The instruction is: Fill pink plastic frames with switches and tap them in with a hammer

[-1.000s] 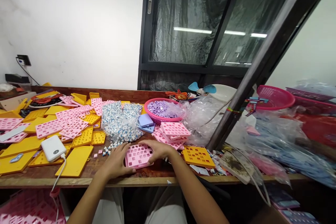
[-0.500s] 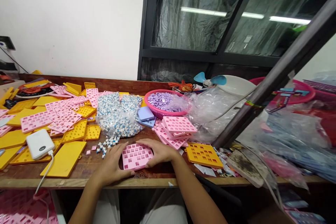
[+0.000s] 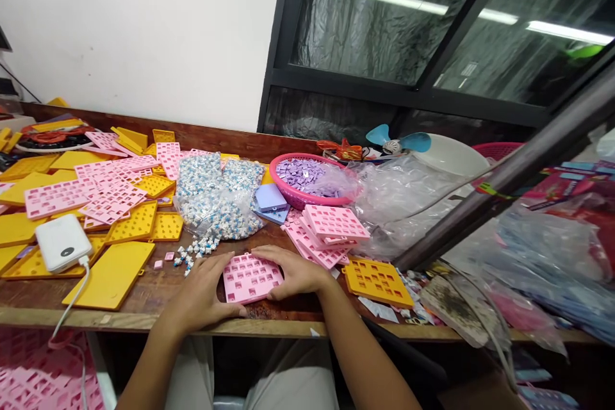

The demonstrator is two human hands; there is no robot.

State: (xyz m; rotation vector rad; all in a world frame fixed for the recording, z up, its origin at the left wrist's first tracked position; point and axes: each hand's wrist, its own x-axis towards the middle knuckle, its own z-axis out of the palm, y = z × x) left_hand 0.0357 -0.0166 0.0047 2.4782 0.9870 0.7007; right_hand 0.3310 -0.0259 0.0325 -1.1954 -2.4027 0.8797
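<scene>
Hands frame a pink grid plate (image 3: 252, 277) at the near edge of the wooden bench (image 3: 158, 291) in the head view, the only view there is. The left hand (image 3: 204, 295) lies flat at the plate's 9 o'clock, fingers spread and loosely open, thumb along the plate's near left corner; it clasps nothing, only presses against the edge. The right hand (image 3: 293, 272) sits at the plate's 3 o'clock, fingers open and curved over the far right corner, resting on the plate rather than pinching it. The plate lies flat on the wood, between the two hands and touching both.

At the plate's 12 o'clock sits a clear bag of blue and white switches (image 3: 216, 198), with loose switches (image 3: 195, 253) spilled at 10 o'clock, just beside the left fingertips. At 1 o'clock lies a stack of pink plates (image 3: 329, 230), near the right hand. A yellow grid plate (image 3: 377, 282) lies at 3 o'clock beyond the right wrist. A pink basket (image 3: 283, 182) of lilac pieces stands at 1 o'clock, farther back. At 9 o'clock, well apart, a white power bank (image 3: 62, 242) with its cable rests on yellow plates (image 3: 113, 275), and more pink plates (image 3: 86, 192) spread at 10 o'clock. Crumpled clear plastic (image 3: 408, 198) fills the 2 o'clock side.
</scene>
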